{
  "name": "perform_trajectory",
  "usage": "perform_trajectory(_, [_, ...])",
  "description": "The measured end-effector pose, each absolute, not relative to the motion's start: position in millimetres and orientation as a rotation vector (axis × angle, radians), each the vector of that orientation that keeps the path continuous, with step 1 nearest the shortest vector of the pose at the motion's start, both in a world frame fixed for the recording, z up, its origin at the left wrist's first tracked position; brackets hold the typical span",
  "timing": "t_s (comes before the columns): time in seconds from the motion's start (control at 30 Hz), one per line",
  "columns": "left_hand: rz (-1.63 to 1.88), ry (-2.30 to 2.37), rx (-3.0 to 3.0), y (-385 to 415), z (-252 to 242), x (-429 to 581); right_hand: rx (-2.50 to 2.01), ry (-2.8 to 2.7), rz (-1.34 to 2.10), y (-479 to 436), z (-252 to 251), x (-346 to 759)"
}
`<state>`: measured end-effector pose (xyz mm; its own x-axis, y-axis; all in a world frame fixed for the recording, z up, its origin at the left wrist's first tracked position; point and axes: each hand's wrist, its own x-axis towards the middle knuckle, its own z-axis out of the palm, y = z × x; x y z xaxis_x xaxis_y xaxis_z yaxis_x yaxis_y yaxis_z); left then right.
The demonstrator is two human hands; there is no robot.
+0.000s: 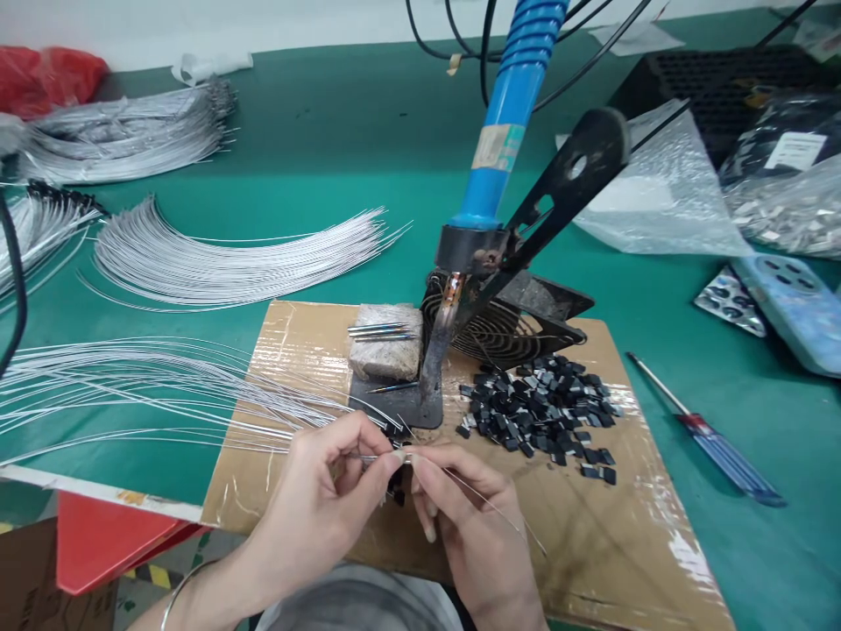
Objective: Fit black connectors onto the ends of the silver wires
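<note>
My left hand [348, 491] is closed, thumb and forefinger pinching a thin white wire near its end. My right hand [473, 517] is pinched too, its fingertips meeting the left ones over the cardboard; a thin silvery strand [503, 517] runs out of it to the lower right. Whatever small part sits between the fingertips is hidden. Just behind the hands, small black pieces [396, 431] lie at the ends of several white wires [263, 394] coming from the left. Above stands a soldering iron with a blue handle [503, 149], its tip pointing down at a dark plate [427, 415].
A pale block [385, 355] carries several thin metal rods. A pile of black connectors [539, 403] lies right, before a black fan [505, 324]. Wire bundles [229, 267] lie left. A screwdriver [723, 456], blue phone case [798, 307] and plastic bags [657, 193] are right.
</note>
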<state>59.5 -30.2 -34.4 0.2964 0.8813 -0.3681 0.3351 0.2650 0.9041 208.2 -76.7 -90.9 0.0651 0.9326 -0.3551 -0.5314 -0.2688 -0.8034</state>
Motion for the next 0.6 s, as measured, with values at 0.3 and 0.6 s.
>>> perform_trajectory(0.3, [0.492,1.245,1.297,-27,-32,58,-1.064,-0.357,1.637,-70,-79,212])
perform_trajectory(0.6, [0.566,1.286,1.289,-30,-36,61,-1.031,-0.318,1.641,-71,-80,210])
